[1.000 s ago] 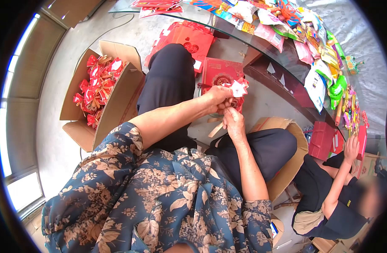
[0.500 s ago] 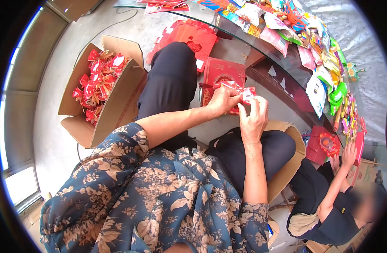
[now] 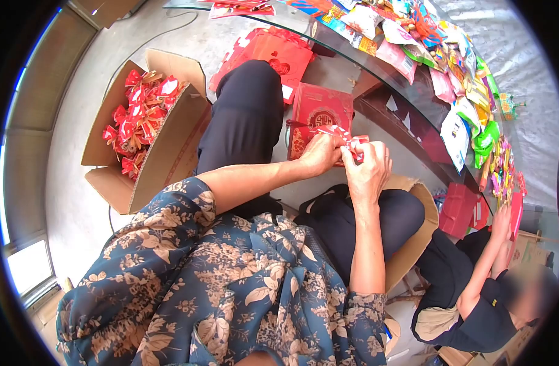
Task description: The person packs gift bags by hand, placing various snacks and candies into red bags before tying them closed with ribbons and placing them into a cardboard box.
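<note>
Head cam: right hand (image 3: 368, 169) just swung to 4 o'clock of the wrapper (image 3: 337, 131), left hand (image 3: 320, 155) at 8, so both grips pinch opposite sides.

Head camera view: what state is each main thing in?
Left bare hand: gripping a small red-and-white packet.
Right bare hand: pinching the same packet.
Packet: held, partly covered.
Brown cardboard box: flaps open, holding shiny red bundles.
Clear glass table: strewn with colourful snack packets.
Red container with round emblem: partly hidden.
</note>
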A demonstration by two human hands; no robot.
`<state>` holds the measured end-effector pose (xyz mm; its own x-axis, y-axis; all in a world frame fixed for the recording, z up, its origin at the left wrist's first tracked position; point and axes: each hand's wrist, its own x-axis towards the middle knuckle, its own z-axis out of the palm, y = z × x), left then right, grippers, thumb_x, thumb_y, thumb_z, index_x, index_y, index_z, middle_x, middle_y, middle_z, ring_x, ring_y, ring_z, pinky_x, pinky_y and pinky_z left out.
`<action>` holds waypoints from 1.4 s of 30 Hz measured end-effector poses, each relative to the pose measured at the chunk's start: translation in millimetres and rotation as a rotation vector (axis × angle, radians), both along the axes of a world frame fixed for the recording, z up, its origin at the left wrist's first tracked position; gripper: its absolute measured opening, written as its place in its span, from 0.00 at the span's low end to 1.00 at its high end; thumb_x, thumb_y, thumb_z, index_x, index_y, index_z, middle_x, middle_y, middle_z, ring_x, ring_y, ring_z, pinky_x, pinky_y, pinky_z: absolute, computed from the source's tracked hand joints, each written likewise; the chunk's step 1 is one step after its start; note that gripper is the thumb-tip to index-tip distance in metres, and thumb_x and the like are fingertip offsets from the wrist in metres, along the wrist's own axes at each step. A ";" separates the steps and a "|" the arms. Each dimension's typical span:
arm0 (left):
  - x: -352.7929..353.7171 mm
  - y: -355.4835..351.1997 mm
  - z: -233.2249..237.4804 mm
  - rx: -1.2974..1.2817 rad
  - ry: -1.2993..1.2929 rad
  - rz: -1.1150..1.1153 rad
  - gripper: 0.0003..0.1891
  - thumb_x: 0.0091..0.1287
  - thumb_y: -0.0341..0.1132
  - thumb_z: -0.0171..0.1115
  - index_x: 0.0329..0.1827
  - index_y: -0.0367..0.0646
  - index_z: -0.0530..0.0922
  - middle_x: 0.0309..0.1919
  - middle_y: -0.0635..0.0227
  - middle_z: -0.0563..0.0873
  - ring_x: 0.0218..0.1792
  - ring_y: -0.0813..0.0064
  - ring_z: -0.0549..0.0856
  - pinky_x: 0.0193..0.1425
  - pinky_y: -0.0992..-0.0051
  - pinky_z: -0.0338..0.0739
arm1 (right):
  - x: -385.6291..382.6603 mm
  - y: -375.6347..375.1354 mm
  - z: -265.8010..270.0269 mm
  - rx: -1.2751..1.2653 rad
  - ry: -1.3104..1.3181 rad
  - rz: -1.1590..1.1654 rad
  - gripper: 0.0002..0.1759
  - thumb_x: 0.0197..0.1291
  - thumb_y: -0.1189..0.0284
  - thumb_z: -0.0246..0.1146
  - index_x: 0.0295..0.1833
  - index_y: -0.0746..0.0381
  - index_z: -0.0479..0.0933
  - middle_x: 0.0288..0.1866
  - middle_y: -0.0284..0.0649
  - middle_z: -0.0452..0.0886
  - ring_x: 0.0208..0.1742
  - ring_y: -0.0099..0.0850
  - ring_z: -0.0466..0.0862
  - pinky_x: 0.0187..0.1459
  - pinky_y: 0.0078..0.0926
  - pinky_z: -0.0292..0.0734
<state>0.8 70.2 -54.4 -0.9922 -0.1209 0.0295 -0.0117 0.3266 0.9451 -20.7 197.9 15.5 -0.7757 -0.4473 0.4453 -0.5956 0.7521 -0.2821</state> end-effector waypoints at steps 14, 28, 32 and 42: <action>-0.6 -1.7 6.0 -0.039 -0.007 -0.008 0.09 0.64 0.35 0.62 0.37 0.37 0.83 0.27 0.48 0.83 0.33 0.53 0.86 0.36 0.61 0.76 | -5.1 3.7 6.4 -0.197 -0.015 0.127 0.05 0.54 0.76 0.68 0.35 0.63 0.79 0.40 0.40 0.78 0.42 0.39 0.78 0.46 0.37 0.73; -1.1 1.1 -4.8 -0.128 0.208 -0.029 0.06 0.64 0.32 0.60 0.35 0.38 0.82 0.24 0.53 0.83 0.30 0.55 0.84 0.36 0.60 0.76 | -23.6 1.8 10.3 -0.062 0.016 0.244 0.05 0.52 0.78 0.65 0.37 0.65 0.79 0.46 0.42 0.79 0.50 0.41 0.78 0.53 0.38 0.72; -0.6 -2.9 5.2 0.193 -0.098 -0.040 0.08 0.68 0.34 0.60 0.34 0.40 0.82 0.21 0.62 0.83 0.26 0.73 0.83 0.34 0.68 0.75 | -24.4 -0.2 10.1 -0.459 -0.061 0.088 0.03 0.59 0.77 0.63 0.38 0.65 0.78 0.43 0.40 0.79 0.47 0.34 0.79 0.50 0.32 0.74; -7.2 -8.7 0.9 0.874 -0.533 0.079 0.10 0.68 0.37 0.59 0.33 0.43 0.84 0.27 0.71 0.85 0.30 0.83 0.79 0.35 0.76 0.73 | 9.9 11.7 -51.7 -1.241 -1.164 -0.127 0.09 0.69 0.68 0.59 0.48 0.61 0.74 0.43 0.38 0.83 0.29 0.21 0.78 0.31 0.17 0.69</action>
